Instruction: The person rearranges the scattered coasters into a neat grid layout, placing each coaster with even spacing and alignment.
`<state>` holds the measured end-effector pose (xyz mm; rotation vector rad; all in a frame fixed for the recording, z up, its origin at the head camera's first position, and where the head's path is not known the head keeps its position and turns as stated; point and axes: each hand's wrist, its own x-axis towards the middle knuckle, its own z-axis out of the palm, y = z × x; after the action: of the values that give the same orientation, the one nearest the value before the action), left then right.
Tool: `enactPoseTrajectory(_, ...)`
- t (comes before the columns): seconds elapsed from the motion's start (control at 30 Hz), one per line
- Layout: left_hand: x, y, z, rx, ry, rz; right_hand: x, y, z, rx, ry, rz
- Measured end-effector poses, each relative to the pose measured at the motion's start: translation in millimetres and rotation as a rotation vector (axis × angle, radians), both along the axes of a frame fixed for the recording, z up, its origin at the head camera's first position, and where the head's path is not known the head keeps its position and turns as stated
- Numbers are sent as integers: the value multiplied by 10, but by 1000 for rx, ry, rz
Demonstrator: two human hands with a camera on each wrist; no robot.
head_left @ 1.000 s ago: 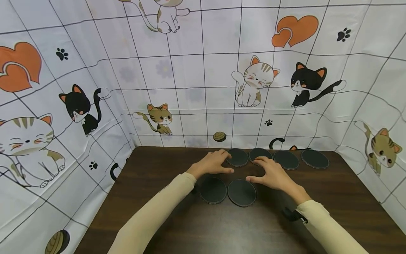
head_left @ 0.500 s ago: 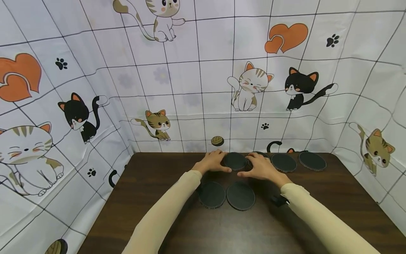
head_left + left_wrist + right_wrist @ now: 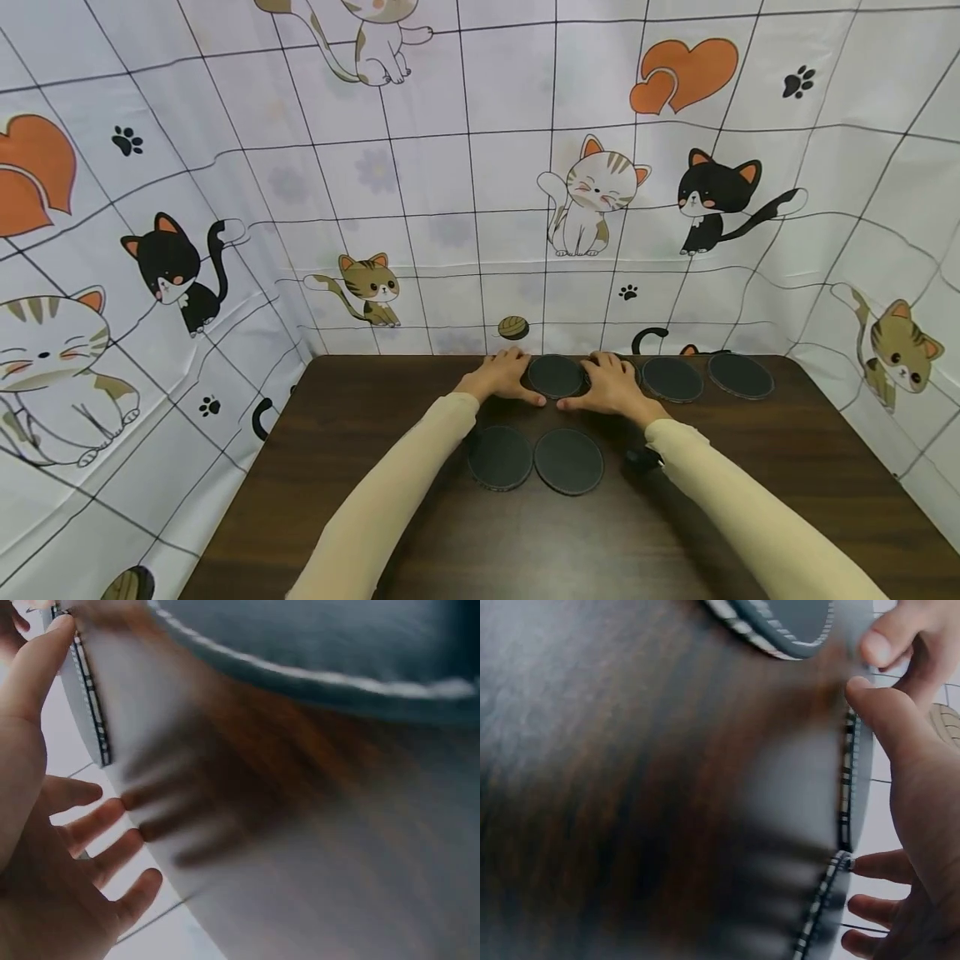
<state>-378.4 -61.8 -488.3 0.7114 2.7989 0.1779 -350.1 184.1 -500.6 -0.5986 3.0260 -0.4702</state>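
Cat-print cloth (image 3: 442,192) is hanging behind and at both sides. Dark wooden table (image 3: 360,425) is filling the lower middle. Both forearms in cream sleeves (image 3: 397,475) are reaching across to its far edge. Left hand (image 3: 498,377) and right hand (image 3: 611,387) are facing each other there, with one dark round disc (image 3: 556,377) lying flat between them. Key relation: the disc is sitting to the right of the left hand and to the left of the right hand, neither clearly nearer. It's round, so no long axis is showing. Thumbs are lying along its near side, tips close together; fingers are reaching toward the far side. Both hands are staying loose, fingers spread, not clenched, not wrapping the disc; how firmly they're touching it, can't tell. The right hand is partly covering a neighbouring disc (image 3: 637,367); two more, the inner right disc (image 3: 672,379) and outer right disc (image 3: 740,376), are continuing that row. Left front disc (image 3: 500,457) and right front disc (image 3: 568,462) are lying nearer the person, side by side.
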Motion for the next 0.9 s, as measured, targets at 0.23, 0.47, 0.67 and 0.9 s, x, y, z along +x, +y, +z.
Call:
enactPoseTrajectory(0.23,-35,95,93,-45,2,21,-61,-8,-4,-15,-2,-4)
enactPoseTrajectory(0.47,-17,54,34,-5,46,21,-93,-3,-3,-19,2,8)
enactPoseTrajectory(0.67,10,37,-30,10,54,24,-83,4,-84,-33,7,24)
enactPoseTrajectory(0.9,11,42,-68,11,87,23,-96,19,-113,-52,27,23)
